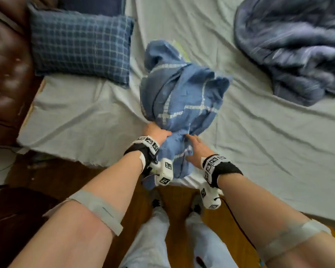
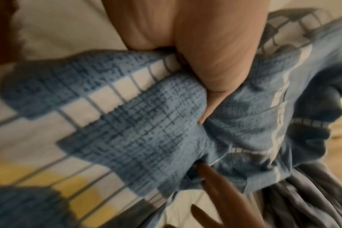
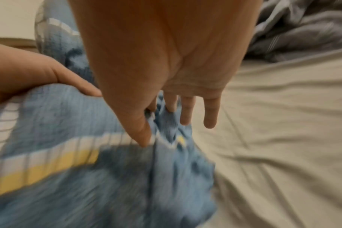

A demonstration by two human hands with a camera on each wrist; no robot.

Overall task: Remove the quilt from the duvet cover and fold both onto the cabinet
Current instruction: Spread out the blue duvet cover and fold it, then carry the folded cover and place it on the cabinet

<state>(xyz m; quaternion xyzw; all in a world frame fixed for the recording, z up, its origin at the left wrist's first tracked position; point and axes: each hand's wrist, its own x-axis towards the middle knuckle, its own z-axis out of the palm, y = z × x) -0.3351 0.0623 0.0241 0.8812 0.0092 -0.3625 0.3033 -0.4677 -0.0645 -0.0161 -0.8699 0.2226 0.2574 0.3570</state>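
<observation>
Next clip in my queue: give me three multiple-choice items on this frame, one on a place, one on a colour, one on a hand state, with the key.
1. Where does the grey quilt lie?
A. On the floor
B. On the bed sheet, apart from the duvet cover
C. On the pillow

2. What colour is the duvet cover mainly?
A. Blue with white bands
B. Red
C. Plain green

3. What is the left hand doing?
A. Hanging idle
B. Pressing flat on the pillow
C. Gripping a bunch of the duvet cover

Key: 1 B, the quilt sits heaped at the far right of the sheet; 2 A, the head view shows blue cloth with white bands; 3 C, the left wrist view shows fingers curled round the cloth.
</observation>
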